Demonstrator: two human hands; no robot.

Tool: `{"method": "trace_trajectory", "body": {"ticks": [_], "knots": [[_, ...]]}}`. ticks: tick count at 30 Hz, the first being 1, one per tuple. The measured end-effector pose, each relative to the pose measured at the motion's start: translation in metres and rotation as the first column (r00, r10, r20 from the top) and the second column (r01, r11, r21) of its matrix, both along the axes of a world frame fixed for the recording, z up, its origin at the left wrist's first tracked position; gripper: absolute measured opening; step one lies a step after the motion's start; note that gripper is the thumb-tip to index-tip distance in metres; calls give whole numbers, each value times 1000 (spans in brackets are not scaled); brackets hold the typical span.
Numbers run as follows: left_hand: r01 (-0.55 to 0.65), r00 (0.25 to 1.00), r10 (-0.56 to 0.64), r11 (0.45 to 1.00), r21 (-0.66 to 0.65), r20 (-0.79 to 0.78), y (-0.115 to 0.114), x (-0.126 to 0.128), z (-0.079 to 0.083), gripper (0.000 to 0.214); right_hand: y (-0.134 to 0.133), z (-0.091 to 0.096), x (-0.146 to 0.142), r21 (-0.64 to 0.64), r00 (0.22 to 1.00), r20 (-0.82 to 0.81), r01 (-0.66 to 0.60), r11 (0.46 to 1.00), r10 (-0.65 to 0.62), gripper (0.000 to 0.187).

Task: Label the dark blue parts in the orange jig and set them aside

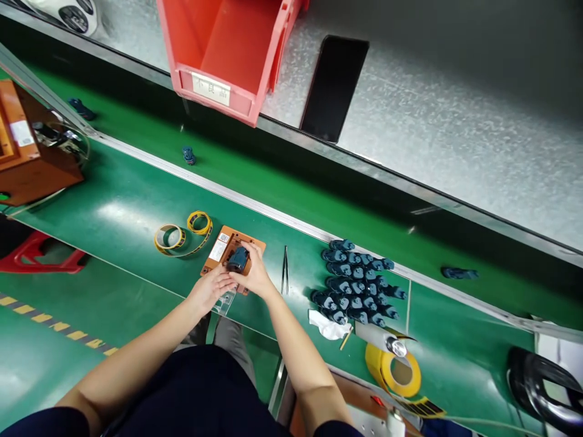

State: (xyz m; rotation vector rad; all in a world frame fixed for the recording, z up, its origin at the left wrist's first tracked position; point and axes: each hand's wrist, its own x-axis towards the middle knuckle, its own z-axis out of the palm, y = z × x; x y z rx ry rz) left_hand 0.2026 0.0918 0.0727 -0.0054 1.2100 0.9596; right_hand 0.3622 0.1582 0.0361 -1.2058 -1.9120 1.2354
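A small orange-brown fixture block (219,249) with a white label lies on the green bench. A dark blue-grey part (237,260) sits on it. My right hand (254,273) is closed around that part from the right. My left hand (210,288) rests at the near edge of the fixture, fingers touching its lower side and a clear plastic piece (224,301). Two loops of yellow tape (182,233) lie just left of the fixture. Tweezers (285,269) lie just right of my right hand.
A pile of several dark blue parts (357,283) lies to the right, with a white cloth (327,326) and a big yellow tape roll (399,368) nearer me. Beyond are a green conveyor (291,188), a red bin (228,45), a black phone (334,86) and an orange box (27,152).
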Motion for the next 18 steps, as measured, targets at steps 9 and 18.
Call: {"method": "trace_trajectory", "body": {"ticks": [9,18], "knots": [[173,832,-134,985,23,-539,-61,-60,-40,53,17,-47,-7,91,979,203,-38,995,19,91],[408,793,-353,913,4,-497,-79,-49,-64,66,6,-44,-13,152,955,293,-103,983,55,78]]}}
